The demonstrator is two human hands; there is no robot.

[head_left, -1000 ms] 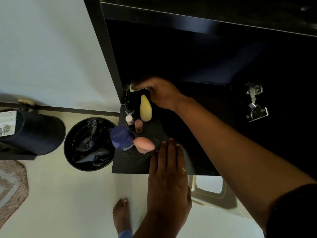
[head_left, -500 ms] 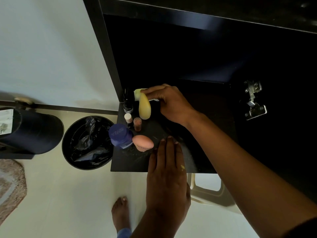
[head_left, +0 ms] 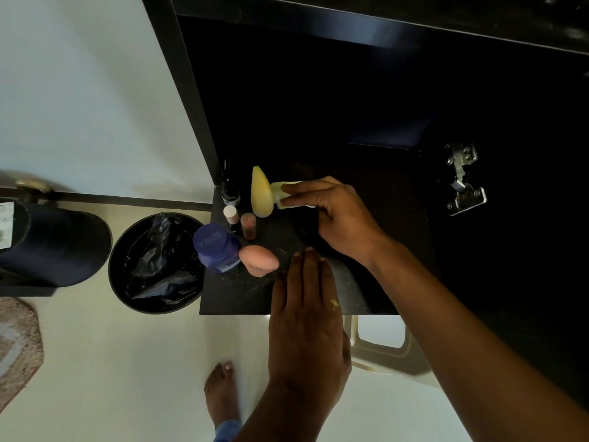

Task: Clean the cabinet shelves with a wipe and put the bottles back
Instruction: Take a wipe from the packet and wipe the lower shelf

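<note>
My right hand (head_left: pixel 338 215) holds a pale folded wipe (head_left: pixel 280 194) against the dark cabinet shelf (head_left: pixel 242 298), just right of a yellow teardrop bottle (head_left: pixel 260 193). My left hand (head_left: pixel 306 307) lies flat on the shelf's front part, fingers straight. At the shelf's left side stand a blue-capped jar (head_left: pixel 215 247), a pink egg-shaped bottle (head_left: pixel 258 260), a small white-capped vial (head_left: pixel 231 215), a small reddish vial (head_left: pixel 248 224) and a thin black bottle (head_left: pixel 230 193).
A black bin (head_left: pixel 153 263) with a dark liner stands on the floor left of the cabinet. A metal hinge (head_left: pixel 462 180) is fixed on the cabinet's right wall. A cream stool (head_left: pixel 382 346) sits below the shelf, my foot (head_left: pixel 221 390) beside it. A rug (head_left: pixel 16 342) lies far left.
My right hand has drawn the wipe from the shelf's back left corner rightward and forward, past the yellow bottle. My left hand has stayed flat on the shelf.
</note>
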